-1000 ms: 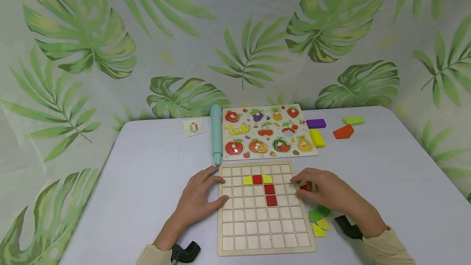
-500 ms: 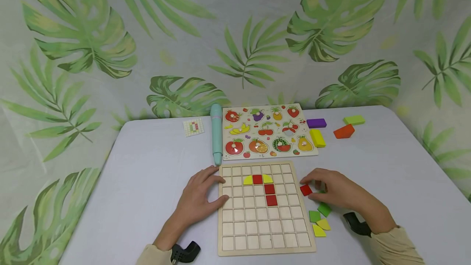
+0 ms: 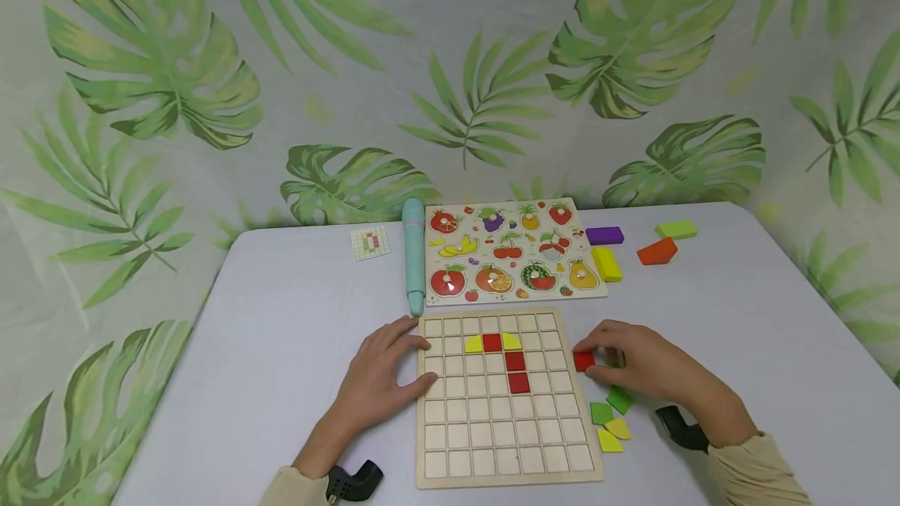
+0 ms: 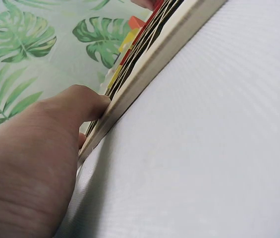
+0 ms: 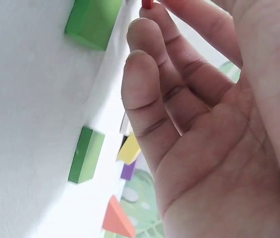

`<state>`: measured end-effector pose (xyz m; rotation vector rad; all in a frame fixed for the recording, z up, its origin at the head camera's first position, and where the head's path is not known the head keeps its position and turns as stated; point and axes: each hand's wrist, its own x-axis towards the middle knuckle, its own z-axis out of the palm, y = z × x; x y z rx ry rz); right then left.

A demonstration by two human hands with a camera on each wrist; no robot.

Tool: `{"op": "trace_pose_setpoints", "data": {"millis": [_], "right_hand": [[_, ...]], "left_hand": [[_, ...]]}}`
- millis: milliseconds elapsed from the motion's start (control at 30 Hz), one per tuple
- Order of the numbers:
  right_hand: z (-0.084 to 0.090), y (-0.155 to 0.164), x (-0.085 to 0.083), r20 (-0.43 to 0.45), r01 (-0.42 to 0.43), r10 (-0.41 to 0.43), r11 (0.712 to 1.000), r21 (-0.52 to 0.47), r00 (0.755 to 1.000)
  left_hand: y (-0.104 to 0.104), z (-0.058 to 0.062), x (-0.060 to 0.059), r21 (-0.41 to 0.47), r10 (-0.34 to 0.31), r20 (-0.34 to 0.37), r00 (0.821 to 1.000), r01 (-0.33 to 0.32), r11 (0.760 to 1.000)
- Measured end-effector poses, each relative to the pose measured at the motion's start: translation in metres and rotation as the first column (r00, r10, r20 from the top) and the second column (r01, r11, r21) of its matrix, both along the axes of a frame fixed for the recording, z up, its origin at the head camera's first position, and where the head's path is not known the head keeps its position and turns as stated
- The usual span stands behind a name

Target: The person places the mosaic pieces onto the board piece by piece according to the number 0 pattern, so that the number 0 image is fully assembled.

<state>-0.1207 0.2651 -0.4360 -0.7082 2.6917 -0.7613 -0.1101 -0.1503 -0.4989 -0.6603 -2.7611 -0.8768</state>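
Note:
A wooden grid board (image 3: 503,443) lies at the table's near edge, with red squares (image 3: 516,371) and two yellow quarter pieces (image 3: 474,344) set in its upper cells. My left hand (image 3: 383,373) rests flat on the table, fingers touching the board's left edge (image 4: 144,74). My right hand (image 3: 636,365) is just right of the board and pinches a small red square tile (image 3: 583,361) with thumb and fingers. In the right wrist view only the tile's tip (image 5: 147,4) shows above the curled fingers.
Green (image 3: 610,405) and yellow (image 3: 613,434) loose tiles lie beside the right wrist. Behind the grid are a fruit puzzle board (image 3: 513,252), a teal pen (image 3: 413,252), a small pattern card (image 3: 369,242), and purple (image 3: 604,235), yellow (image 3: 606,263), orange (image 3: 657,251) and green (image 3: 676,229) blocks.
My right hand drew back to the right off the board's edge with the red tile, then lifted it slightly in its pinch. The left hand stayed put.

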Motion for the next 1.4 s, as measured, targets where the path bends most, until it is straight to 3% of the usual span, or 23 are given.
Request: {"op": "trace_pose_setpoints", "data": {"millis": [600,1400], "right_hand": [[0.002,-0.039,0.015,-0.025,-0.014,0.015,1.000,0.012,1.000],[-0.005,-0.078,0.036,-0.086,-0.198,0.198,0.980,0.015,0.976]], "left_hand": [[0.000,0.000,0.000,0.000,0.002,0.005,1.000,-0.002,1.000],[0.000,0.000,0.000,0.002,-0.003,0.001,1.000,0.003,1.000]]}}
